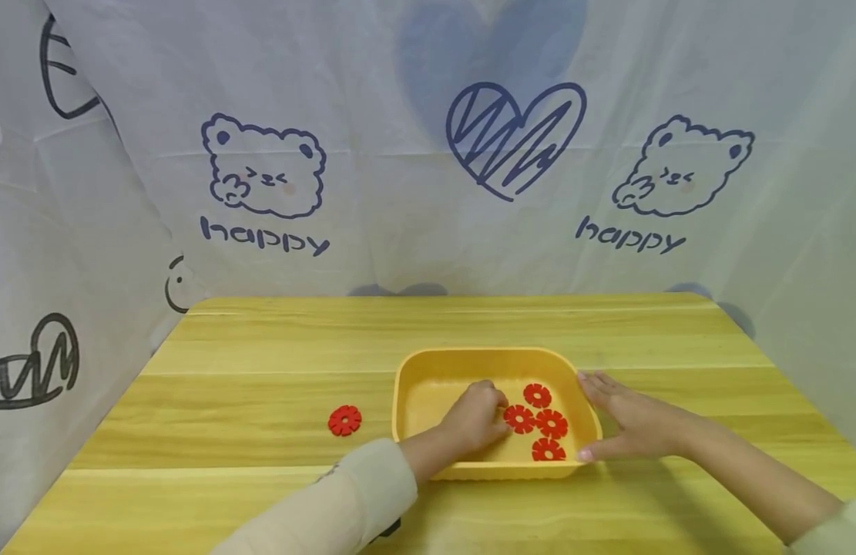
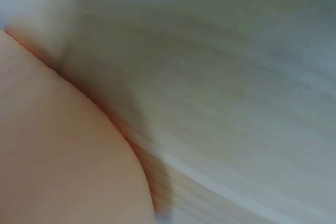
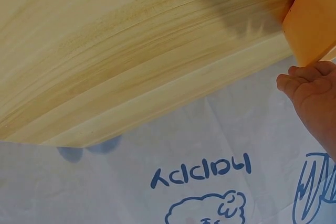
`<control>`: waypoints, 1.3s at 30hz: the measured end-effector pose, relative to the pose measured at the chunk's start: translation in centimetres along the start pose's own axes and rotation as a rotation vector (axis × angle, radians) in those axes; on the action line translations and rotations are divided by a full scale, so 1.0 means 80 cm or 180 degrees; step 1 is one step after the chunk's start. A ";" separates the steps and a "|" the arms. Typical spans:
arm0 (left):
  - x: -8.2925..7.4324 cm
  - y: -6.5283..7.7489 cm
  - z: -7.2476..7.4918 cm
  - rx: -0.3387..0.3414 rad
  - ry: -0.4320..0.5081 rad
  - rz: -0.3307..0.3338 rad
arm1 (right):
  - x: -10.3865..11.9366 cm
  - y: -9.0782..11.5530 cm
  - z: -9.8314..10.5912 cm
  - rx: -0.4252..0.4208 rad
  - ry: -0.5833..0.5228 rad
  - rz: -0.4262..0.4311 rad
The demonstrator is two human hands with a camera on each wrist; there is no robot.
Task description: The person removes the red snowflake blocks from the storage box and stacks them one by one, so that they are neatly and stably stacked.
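A yellow plastic tub holds several flat red notched discs with holes in their centres, toward its right end. My left hand reaches over the tub's front rim, its fingers bent beside the leftmost disc in the tub. Whether these fingers pinch a disc I cannot tell. Against the tub's right end rests my right hand, fingers and thumb spread along the rim. In the right wrist view, the fingertips of this hand meet the orange-looking tub wall.
Another red notched disc lies on the wooden table, left of the tub. White cloth with bear and heart drawings hangs behind the table and at its sides. Mostly skin and a blurred pale surface fill the left wrist view.
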State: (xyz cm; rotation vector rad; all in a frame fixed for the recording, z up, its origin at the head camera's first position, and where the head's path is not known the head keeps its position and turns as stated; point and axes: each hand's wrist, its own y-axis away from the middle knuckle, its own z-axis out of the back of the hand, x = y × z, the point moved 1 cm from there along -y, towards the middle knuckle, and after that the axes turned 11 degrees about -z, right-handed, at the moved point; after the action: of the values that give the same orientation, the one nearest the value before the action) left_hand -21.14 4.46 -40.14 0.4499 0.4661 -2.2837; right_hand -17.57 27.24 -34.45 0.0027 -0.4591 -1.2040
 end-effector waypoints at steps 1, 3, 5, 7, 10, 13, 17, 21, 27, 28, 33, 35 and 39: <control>0.000 -0.001 0.000 0.0000 -0.0023 -0.0001 | 0.000 0.000 0.000 0.0006 -0.0007 -0.0005; 0.000 -0.002 0.000 0.0005 -0.0052 -0.0009 | 0.000 0.000 0.001 0.0017 -0.0027 -0.0010; 0.000 -0.003 0.000 -0.0009 -0.0074 -0.0033 | 0.000 0.000 0.001 0.0023 -0.0040 -0.0007; 0.000 -0.003 0.000 -0.0007 -0.0088 -0.0037 | 0.000 0.000 0.001 0.0020 -0.0042 0.0003; -0.001 -0.004 0.001 0.0003 -0.0088 -0.0032 | 0.000 0.000 0.001 0.0018 -0.0046 0.0014; -0.002 -0.004 0.002 0.0020 -0.0113 -0.0033 | -0.001 0.000 0.001 0.0014 -0.0048 0.0018; -0.003 -0.004 0.002 0.0049 -0.0163 -0.0046 | -0.001 -0.001 0.001 0.0004 -0.0039 0.0007; -0.002 -0.005 0.001 0.0074 -0.0193 -0.0052 | -0.001 -0.001 0.001 -0.0001 -0.0021 -0.0017; -0.001 -0.006 0.000 0.0108 -0.0133 -0.0038 | 0.000 -0.001 0.001 -0.0003 -0.0004 -0.0004; -0.001 -0.006 0.001 0.0110 -0.0132 -0.0044 | 0.000 -0.001 0.001 -0.0002 -0.0003 -0.0005; 0.000 -0.005 0.004 0.0093 -0.0097 -0.0085 | 0.000 -0.002 0.000 -0.0022 0.0012 -0.0002; 0.001 -0.004 0.006 0.0074 -0.0066 -0.0081 | 0.000 -0.002 -0.001 -0.0031 0.0036 0.0005; 0.004 -0.001 0.009 0.0049 0.0039 -0.0056 | -0.001 -0.003 -0.001 -0.0044 0.0056 0.0018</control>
State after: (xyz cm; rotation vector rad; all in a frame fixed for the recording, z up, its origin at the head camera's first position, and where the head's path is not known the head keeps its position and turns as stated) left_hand -21.54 4.02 -39.63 0.4694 0.4608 -2.3041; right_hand -17.76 27.20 -34.63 0.0002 -0.4350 -1.2008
